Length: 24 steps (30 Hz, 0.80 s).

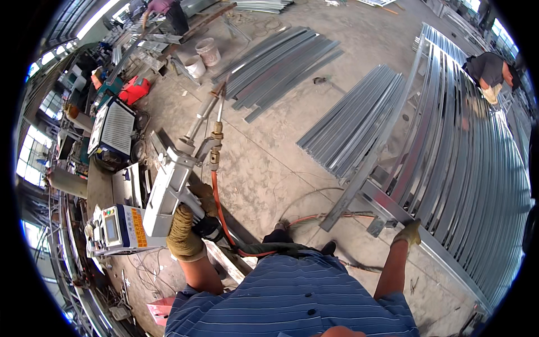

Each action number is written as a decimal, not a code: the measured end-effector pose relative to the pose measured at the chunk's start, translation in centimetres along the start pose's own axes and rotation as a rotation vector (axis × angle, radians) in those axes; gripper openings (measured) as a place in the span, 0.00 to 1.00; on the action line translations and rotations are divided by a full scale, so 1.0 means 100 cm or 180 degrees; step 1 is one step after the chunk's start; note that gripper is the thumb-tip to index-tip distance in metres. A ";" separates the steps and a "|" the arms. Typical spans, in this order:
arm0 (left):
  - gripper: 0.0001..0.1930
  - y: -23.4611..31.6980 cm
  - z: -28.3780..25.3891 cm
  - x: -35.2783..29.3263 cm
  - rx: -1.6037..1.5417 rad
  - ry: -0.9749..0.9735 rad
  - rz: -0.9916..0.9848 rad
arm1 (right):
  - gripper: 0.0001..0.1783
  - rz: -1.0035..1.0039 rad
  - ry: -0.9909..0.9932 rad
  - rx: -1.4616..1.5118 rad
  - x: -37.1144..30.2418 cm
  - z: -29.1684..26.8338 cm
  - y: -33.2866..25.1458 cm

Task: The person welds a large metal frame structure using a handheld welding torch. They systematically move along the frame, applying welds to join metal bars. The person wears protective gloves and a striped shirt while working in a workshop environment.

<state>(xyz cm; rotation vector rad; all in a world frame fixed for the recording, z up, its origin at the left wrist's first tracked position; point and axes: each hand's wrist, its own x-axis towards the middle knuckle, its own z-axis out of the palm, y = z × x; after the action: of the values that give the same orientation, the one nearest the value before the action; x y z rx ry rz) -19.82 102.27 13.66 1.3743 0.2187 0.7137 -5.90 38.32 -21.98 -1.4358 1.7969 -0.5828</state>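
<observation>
Gun [167,194] sitting in left hand [185,235], fingers wrapped; right hand [411,232] touching frame [450,267] edge, grip unclear; probably positioning, next needing aim.

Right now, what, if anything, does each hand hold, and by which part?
The left hand holds the silver gun-shaped tool near its rear end. The right hand touches the metal frame; gripping is unclear.

Tool [167,194] smooth metal; bars [488,185] glossy metal; glove [184,235] rough knit.
</observation>
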 end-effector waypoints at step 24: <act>0.24 -0.040 0.086 0.250 0.1973 -0.2151 0.1727 | 0.49 -0.0426 0.1074 -0.0628 -0.023 0.063 0.010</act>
<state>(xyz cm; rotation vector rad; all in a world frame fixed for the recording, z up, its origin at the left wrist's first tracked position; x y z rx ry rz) 5.49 109.64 18.19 2.2303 -0.5339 0.5931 -1.39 41.47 -25.96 -1.6799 2.0774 -0.7716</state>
